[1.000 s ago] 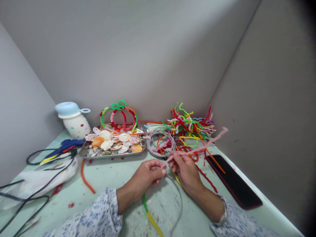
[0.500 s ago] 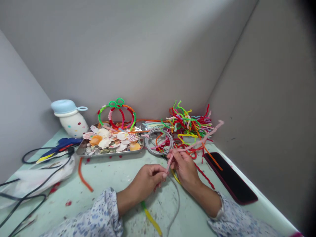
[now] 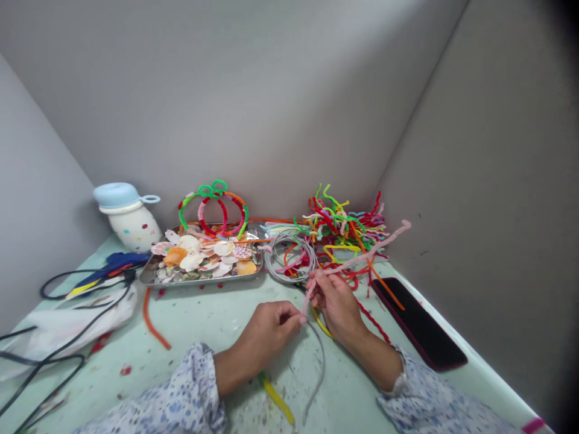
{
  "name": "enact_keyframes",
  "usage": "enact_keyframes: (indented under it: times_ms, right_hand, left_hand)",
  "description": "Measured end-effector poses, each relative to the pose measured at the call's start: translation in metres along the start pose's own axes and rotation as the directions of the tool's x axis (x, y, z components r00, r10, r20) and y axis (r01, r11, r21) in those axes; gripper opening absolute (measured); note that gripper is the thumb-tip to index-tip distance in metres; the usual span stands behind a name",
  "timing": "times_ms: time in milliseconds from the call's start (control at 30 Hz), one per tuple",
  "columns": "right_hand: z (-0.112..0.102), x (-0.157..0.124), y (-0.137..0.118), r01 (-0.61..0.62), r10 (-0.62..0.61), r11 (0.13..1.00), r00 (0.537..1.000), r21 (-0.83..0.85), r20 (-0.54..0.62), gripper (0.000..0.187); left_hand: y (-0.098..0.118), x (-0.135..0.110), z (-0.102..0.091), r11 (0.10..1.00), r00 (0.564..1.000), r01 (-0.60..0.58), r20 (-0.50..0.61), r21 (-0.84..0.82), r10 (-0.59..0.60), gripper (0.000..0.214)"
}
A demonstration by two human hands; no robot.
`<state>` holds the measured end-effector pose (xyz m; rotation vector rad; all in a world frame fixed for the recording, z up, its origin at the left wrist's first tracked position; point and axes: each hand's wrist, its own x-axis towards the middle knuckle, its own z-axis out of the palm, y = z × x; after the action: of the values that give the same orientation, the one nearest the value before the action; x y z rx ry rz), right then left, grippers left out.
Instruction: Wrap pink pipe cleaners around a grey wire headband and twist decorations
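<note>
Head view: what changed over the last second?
The left hand eased slightly toward the person, the right hand hardly moved, and the pink strip between them slants more steeply. The near end of the grey wire has come into view. Neither hand loosened its grip. The tray, bottle and phone stayed put, though the view shifted slightly.

Pink pipe cleaner [image 3: 383, 245]: one stretch hidden in the right hand's [image 3: 335, 304] fingers; near end lost in the left hand's [image 3: 266, 328] grip.
Loose grey wire [image 3: 323, 361]: upper end vanishes by the left fingertips; cannot tell whether it joins the coil [image 3: 270, 268].
Yellow-green strip [image 3: 277, 399]: upper end covered by the left wrist.
Black cables [image 3: 83, 360], plastic bag [image 3: 49, 331]: cut off at left.
Patterned sleeves [image 3: 172, 392]: cut off below.
Magenta patch [image 3: 534, 425]: clipped, too little to name.
Smallest shells [image 3: 168, 275]: blurred together.
</note>
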<state>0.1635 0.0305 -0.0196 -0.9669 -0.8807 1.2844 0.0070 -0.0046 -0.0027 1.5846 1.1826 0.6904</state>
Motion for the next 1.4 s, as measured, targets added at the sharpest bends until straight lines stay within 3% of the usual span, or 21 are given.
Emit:
enact_keyframes:
  times_ms: [200,400,567,667,833,900,1033,1133,1400]
  right_hand:
    - [0.0,0.0,0.0,-0.019,0.019,1.0,1.0,0.016,0.002,0.038]
    - [-0.002,-0.001,0.002,-0.027,0.026,0.999,0.999,0.031,0.029,0.039]
    - [-0.002,-0.002,0.002,-0.033,0.032,0.999,0.999,0.032,0.042,0.039]
    - [0.0,-0.005,0.001,-0.042,0.04,0.999,0.998,0.034,0.056,0.037]
    - [0.007,-0.013,-0.006,-0.125,0.12,0.989,0.99,0.08,0.073,0.039]
    - [0.007,-0.012,-0.01,-0.127,0.122,0.986,0.991,0.11,0.048,0.038]
    - [0.002,-0.007,-0.011,-0.079,0.079,0.986,0.997,0.146,0.012,0.038]
    - [-0.001,-0.005,-0.009,-0.055,0.055,0.986,0.998,0.159,0.004,0.037]
    - [-0.002,-0.003,-0.011,-0.026,0.032,0.989,0.999,0.147,-0.041,0.038]
  left_hand:
    - [0.01,-0.01,-0.004,0.914,0.974,-0.2,-0.03,0.352,0.225,0.024]
    - [0.014,-0.014,-0.006,0.87,0.975,-0.175,-0.044,0.462,0.219,0.028]
    - [0.01,-0.013,-0.004,0.812,0.959,-0.248,0.013,0.529,0.285,0.025]
    - [0.008,-0.014,-0.005,0.759,0.933,-0.332,0.075,0.561,0.353,0.023]
    - [0.006,-0.017,-0.007,0.675,0.844,-0.517,0.182,0.527,0.504,0.021]
    - [0.005,-0.017,-0.007,0.703,0.852,-0.498,0.133,0.508,0.507,0.024]
    - [0.005,-0.012,-0.008,0.83,0.921,-0.322,-0.051,0.456,0.386,0.032]
    - [0.006,-0.009,-0.011,0.865,0.934,-0.24,-0.139,0.441,0.33,0.035]
    - [0.003,-0.009,-0.012,0.906,0.926,-0.333,-0.089,0.261,0.366,0.035]
